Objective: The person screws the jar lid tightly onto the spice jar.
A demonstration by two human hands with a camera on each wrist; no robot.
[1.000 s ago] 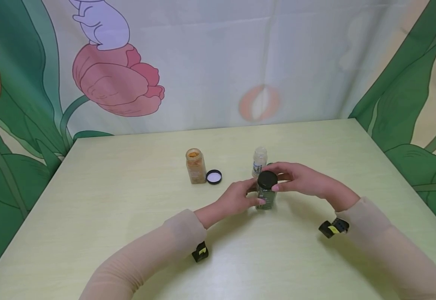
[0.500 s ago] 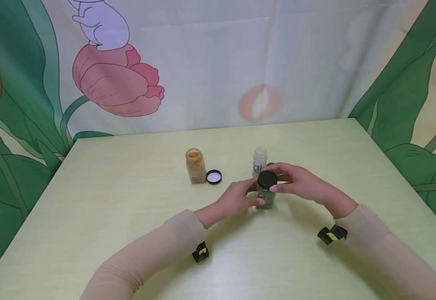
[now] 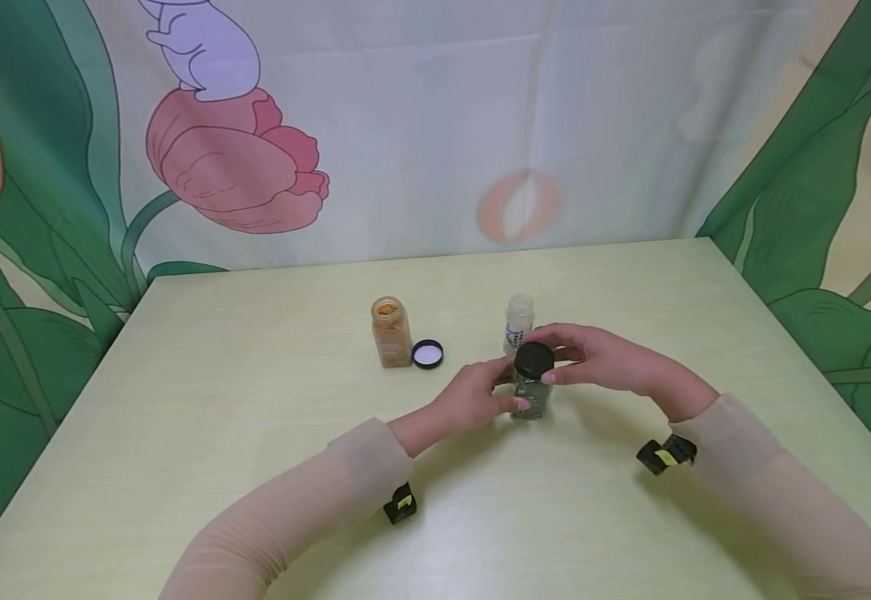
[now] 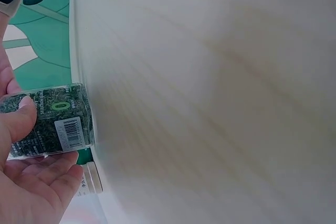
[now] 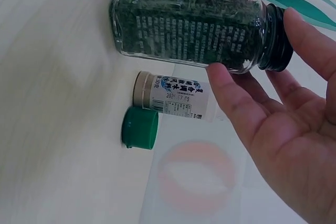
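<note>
A square glass jar of dried green herb flakes [image 3: 531, 402] stands upright, with a black lid [image 3: 535, 360] on it. My left hand [image 3: 474, 397] grips the jar's body, thumb across the near side. At the top, my right hand [image 3: 593, 358] holds the lid between thumb and fingers. The jar's barcode and printed label [image 4: 70, 133] show in the left wrist view. Behind the jar, a small clear seasoning bottle [image 5: 181, 95] stands without a cap. A green cap [image 5: 140, 127] lies beside that bottle in the right wrist view; my right hand hides it in the head view.
To the left stands an uncapped glass jar of orange-brown powder [image 3: 392, 337]. Its neighbour is a black lid [image 3: 427, 354] lying with its white inside up. The pale table [image 3: 255, 358] ends at a printed curtain [image 3: 405, 125] behind.
My right wrist dipped slightly and has come back up, with the fingers staying at the lid. The green cap, partly visible half a second ago, is covered again. My left hand holds still.
</note>
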